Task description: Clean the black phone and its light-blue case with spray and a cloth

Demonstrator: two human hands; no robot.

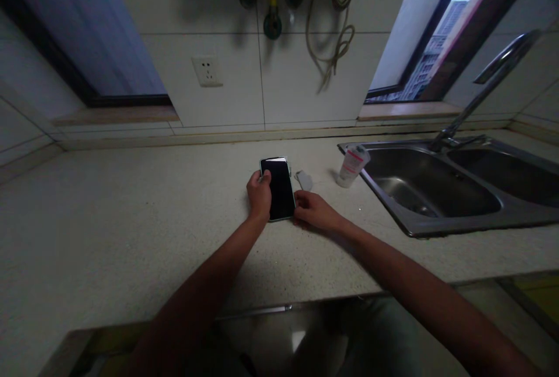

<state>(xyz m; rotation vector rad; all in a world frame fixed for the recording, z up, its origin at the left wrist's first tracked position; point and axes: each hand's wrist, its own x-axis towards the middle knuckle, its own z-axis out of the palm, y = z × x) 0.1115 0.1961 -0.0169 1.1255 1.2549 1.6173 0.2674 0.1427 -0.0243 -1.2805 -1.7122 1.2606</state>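
A smartphone [280, 194] with a dark screen is held just over the pale countertop, its face turned up. My left hand [259, 194] grips its left side, with the thumb lying over the screen's edge. At the lower right edge of the phone, my right hand [315, 212] has its fingers bent together against it; the fingertips are partly hidden. A small light grey flat object [304, 181] lies just beyond my right hand, its kind unclear. Something clear and thin pokes out behind the phone's upper right corner.
A clear plastic cup [353, 166] with pink print stands right of the phone, beside a steel double sink [410, 228] with a faucet [493, 80]. On the tiled wall are a power socket [207, 71], pipe valves and a hanging cord [334, 54]. The countertop [144, 237] ends at its front edge.
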